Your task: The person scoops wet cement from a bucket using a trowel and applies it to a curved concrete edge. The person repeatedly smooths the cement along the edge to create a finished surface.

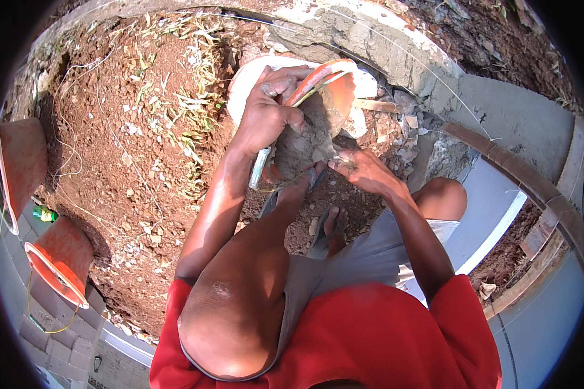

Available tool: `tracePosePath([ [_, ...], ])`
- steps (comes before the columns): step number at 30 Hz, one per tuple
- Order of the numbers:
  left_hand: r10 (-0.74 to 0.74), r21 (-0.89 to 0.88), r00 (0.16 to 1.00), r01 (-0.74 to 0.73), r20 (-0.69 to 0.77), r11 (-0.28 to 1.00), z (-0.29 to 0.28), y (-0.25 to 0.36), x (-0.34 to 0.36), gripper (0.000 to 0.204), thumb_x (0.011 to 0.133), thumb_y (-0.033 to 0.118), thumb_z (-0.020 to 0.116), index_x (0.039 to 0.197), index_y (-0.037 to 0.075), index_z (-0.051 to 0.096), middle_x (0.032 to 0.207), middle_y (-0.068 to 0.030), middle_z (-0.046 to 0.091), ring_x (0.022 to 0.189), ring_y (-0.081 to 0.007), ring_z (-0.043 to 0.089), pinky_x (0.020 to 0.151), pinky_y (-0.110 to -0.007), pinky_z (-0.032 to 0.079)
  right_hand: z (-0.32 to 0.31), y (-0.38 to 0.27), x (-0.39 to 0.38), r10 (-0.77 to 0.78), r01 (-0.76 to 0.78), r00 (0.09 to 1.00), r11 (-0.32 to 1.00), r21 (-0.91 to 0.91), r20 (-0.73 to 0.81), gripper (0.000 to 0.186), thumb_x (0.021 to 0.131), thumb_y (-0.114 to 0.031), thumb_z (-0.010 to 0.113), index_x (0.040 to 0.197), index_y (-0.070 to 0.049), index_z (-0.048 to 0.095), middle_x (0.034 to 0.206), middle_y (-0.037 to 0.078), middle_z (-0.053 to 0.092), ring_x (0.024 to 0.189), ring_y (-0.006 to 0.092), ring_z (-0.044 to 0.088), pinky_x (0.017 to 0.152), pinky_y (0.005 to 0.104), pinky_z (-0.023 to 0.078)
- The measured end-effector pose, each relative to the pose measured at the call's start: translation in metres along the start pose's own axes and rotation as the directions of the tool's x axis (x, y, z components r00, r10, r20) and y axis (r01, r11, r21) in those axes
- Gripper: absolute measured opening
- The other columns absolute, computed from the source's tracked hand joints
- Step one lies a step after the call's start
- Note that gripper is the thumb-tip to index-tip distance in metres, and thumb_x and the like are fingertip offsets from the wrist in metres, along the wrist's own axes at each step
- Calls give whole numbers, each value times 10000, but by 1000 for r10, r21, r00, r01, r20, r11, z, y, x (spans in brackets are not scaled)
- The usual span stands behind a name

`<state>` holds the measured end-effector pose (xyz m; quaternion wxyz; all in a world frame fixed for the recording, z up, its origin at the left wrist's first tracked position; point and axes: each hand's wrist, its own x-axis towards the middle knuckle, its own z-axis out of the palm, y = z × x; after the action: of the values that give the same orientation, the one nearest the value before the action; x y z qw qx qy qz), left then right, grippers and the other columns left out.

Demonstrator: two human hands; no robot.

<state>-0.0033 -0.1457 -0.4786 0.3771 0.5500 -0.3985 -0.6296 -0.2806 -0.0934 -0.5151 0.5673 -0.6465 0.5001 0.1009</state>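
Observation:
An orange bucket (343, 97) is tilted in front of me, with wet grey mortar (308, 133) at its mouth. My left hand (274, 107) is closed around the bucket's rim on the left, thumb over the mortar. My right hand (357, 170) is at the mortar's near right edge, fingers curled; what they hold, if anything, is hidden. A pale green cylindrical grip (259, 168) sticks out below my left wrist. Behind my left hand lies a white rounded container (243, 81), partly covered.
Two more orange buckets (23, 155) (61, 256) lie on their sides at the left, near a green bottle (44, 214). Reddish soil (130, 149) with rubble surrounds me. A curved mortared edge (396, 48) with taut string runs behind; wooden boards (499, 162) stand at the right.

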Motion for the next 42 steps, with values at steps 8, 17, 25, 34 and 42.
tracePosePath([
  [8, 88, 68, 996, -87, -9, 994, 2, 3, 8, 336, 549, -12, 733, 637, 85, 424, 1338, -83, 731, 1330, -245, 596, 1326, -546, 22, 33, -56, 31, 160, -219, 973, 861, 459, 163, 437, 1057, -446, 653, 963, -19, 630, 622, 46, 558, 501, 136, 557, 486, 325, 450],
  [17, -27, 3, 998, 27, -55, 1000, -5, 21, -18, 365, 592, -61, 671, 644, 71, 335, 1252, -152, 734, 1415, -271, 553, 1335, -542, -7, -33, -45, -32, 62, -63, 998, 997, 48, 15, 463, 1014, -370, 681, 1132, 77, 682, 958, 290, 713, 850, 440, 682, 807, 474, 530],
  [25, -390, -237, 912, 354, -126, 905, -2, 52, -54, 171, 651, -151, 604, 739, -4, 593, 1321, -92, 648, 1274, -253, 574, 1093, -359, 384, -135, -82, -114, 50, -78, 974, 990, -121, -219, 366, 852, -127, 751, 1156, 70, 699, 1050, 272, 735, 909, 427, 707, 824, 448, 542],
  [34, 62, 251, 997, -74, 55, 965, 9, 9, -61, 316, 726, -23, 736, 1024, 50, 809, 1282, -51, 673, 1279, -266, 564, 1198, -460, 259, -175, -155, -48, -187, 176, 981, 971, -164, -59, 348, 975, -264, 706, 1109, 57, 681, 901, 192, 699, 698, 288, 656, 683, 400, 529],
  [42, 166, 330, 985, -171, 42, 928, 21, 2, -62, 320, 746, 24, 776, 1048, 114, 832, 1255, -34, 694, 1327, -280, 563, 1243, -487, 269, -153, -147, 114, -400, 378, 916, 822, -427, 40, 452, 1028, -373, 528, 1163, 23, 697, 832, 196, 721, 827, 364, 725, 852, 489, 535],
])
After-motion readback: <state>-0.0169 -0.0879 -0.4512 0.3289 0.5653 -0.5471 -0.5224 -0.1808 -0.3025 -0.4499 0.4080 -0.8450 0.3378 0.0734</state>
